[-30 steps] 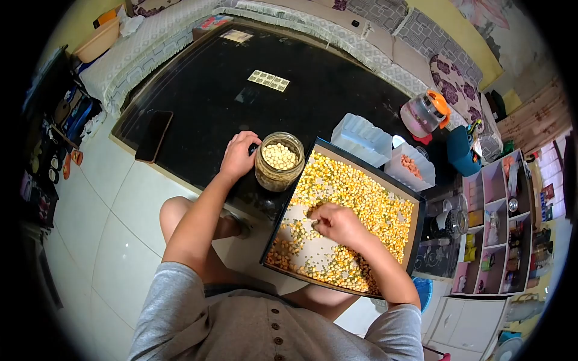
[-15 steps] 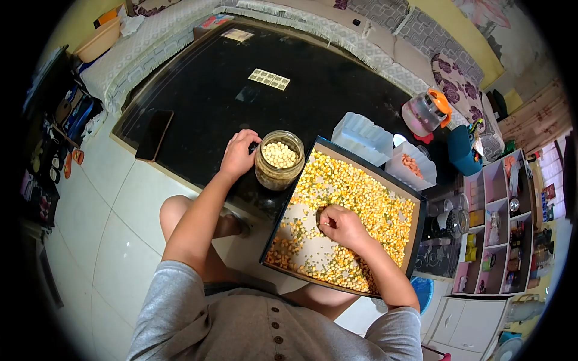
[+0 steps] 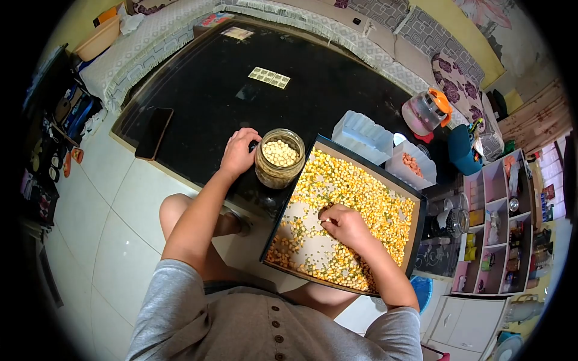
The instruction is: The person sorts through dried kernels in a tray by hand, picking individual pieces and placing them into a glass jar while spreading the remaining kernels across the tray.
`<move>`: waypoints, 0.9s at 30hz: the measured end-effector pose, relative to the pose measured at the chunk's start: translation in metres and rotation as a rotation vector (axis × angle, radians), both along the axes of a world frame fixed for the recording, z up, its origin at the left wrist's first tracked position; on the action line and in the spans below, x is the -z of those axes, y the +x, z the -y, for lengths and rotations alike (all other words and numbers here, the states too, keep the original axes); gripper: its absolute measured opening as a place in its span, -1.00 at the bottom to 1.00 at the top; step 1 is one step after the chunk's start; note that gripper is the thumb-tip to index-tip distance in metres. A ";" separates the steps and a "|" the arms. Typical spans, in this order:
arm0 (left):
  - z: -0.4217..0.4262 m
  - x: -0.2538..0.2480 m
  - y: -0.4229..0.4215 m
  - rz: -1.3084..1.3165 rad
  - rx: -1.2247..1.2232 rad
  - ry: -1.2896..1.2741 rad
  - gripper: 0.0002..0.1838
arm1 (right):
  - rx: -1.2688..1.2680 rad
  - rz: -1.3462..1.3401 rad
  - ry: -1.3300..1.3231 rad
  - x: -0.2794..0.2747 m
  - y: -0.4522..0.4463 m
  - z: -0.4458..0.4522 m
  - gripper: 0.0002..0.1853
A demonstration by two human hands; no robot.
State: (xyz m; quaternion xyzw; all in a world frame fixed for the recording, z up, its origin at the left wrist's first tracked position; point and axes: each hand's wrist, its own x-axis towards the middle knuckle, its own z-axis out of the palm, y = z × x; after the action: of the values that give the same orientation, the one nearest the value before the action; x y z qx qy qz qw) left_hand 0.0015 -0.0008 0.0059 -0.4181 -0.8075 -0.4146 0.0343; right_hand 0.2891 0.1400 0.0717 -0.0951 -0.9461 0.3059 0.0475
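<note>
A shallow dark-edged box (image 3: 415, 231), its bottom spread with yellow corn kernels (image 3: 355, 180) and small green beans, rests tilted across my lap and the table edge. Inside it, my right hand (image 3: 346, 227) is low over a thinned patch, thumb and fingertips pinched together. Something small and pale shows at the fingertips, too small to name. To the left stands a glass jar (image 3: 277, 178) partly filled with pale round beans (image 3: 280, 154). My left hand (image 3: 239, 153) lies on the table against the jar's left side, fingers loosely bent and apart, holding nothing.
Beyond the box stand a clear plastic container (image 3: 361, 138), another with pinkish nuts (image 3: 412, 165), and an orange-lidded pitcher (image 3: 424, 114). A phone (image 3: 155, 133) lies at the left edge of the black table (image 3: 198, 84). A lidded jar (image 3: 454, 221) is at right.
My right hand stays nearly in place over the box, its pinched fingers shifting slightly. The left hand and the jar have barely moved.
</note>
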 end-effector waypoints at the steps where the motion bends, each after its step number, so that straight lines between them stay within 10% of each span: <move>1: 0.000 -0.001 0.000 -0.002 -0.001 0.000 -0.85 | -0.034 -0.013 0.056 0.006 0.000 0.001 -0.93; 27: 0.000 0.001 0.000 -0.025 0.001 0.014 -0.86 | -0.088 -0.296 0.064 -0.102 -0.128 0.017 -0.89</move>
State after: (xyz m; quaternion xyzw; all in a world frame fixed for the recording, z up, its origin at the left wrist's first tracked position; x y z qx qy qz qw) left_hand 0.0019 -0.0008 0.0053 -0.4235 -0.8039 -0.4149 0.0473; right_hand 0.1615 0.1235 0.1740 -0.0061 -0.9413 0.2880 0.1759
